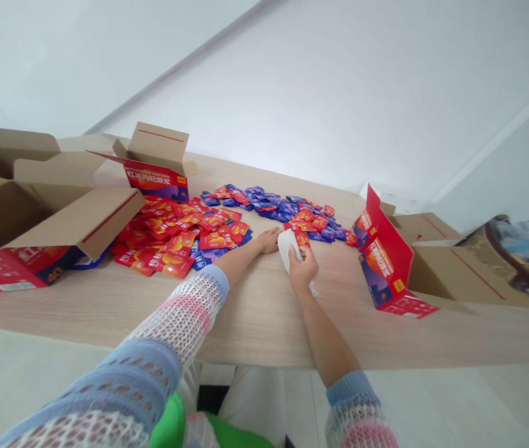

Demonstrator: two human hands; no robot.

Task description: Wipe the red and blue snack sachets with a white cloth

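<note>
Fingers of your right hand (305,270) are closed around a white piece (285,249), pinching it with the thumb on its face; whether it is cloth or paper, you cannot tell. It sits above the middle of the table (264,339), tilted, its upper end just beside a red packet (300,235) at the near edge of the far pile. Your left hand (269,241) reaches in from the left and lies low at the table, palm down, fingers together and pointing right, just short of the white piece. Its underside is hidden, so you cannot tell whether it grasps anything.

To the left of that hand you have a heap of red packets (175,233), with a few blue packets (213,256) showing at its right side. Beyond your hands, the far pile of purple packets (269,204) spreads to the right, with red ones mixed in. A large open box (54,211) stands at the left, a smaller open box (158,175) behind the red heap, and another box (383,261) at the right, flaps out.
</note>
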